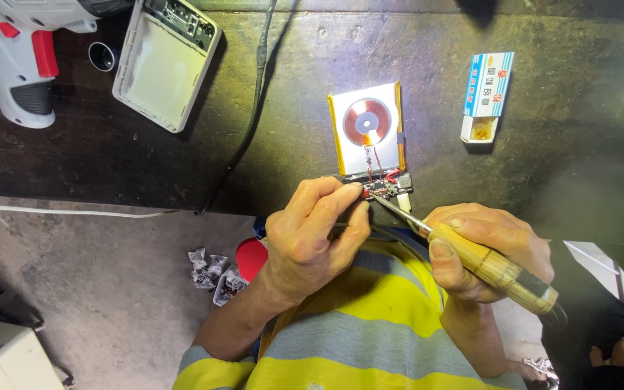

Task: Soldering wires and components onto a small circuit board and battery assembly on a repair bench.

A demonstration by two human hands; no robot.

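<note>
One soldering iron (485, 266) in right hand (489, 249)

You've got one small carton (488, 94) near the bench's (579, 144) far right edge: rectangular, blue/white w/ red marks, lying flat, near end open, amber stuff inside. No screens/signs.

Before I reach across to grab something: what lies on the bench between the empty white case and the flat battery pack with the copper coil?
In the head view, only a black cable runs down the dark bench between the white case and the battery pack.
</note>
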